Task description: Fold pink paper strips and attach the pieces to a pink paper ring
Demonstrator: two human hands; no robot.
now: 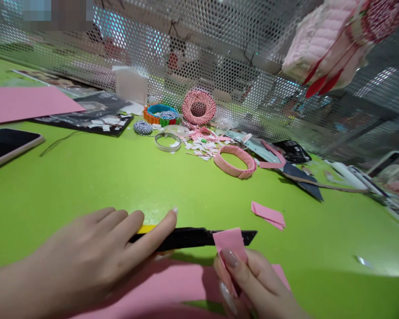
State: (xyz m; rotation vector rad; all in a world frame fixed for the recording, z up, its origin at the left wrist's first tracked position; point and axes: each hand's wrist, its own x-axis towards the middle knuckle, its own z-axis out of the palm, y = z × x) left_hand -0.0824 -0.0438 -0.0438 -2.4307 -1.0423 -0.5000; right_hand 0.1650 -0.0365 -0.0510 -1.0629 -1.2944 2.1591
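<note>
My left hand (96,257) is closed around a black and yellow utility knife (186,238), its dark blade pointing right. Between thumb and fingers, my right hand (262,279) pinches a small folded piece of pink paper (231,241). The blade passes behind the top of that paper, and its tip shows on the far side; whether it lies in the fold I cannot tell. Larger pink paper (179,279) lies on the green table under both hands. A small stack of pink paper pieces (268,215) rests beyond my right hand.
A pink ring band (235,162), a grey ring (167,141), paper scraps (202,148) and a woven pink ring (198,107) lie toward the back. At left are a phone (9,146) and a pink sheet (29,104). A perforated metal panel (219,57) stands behind.
</note>
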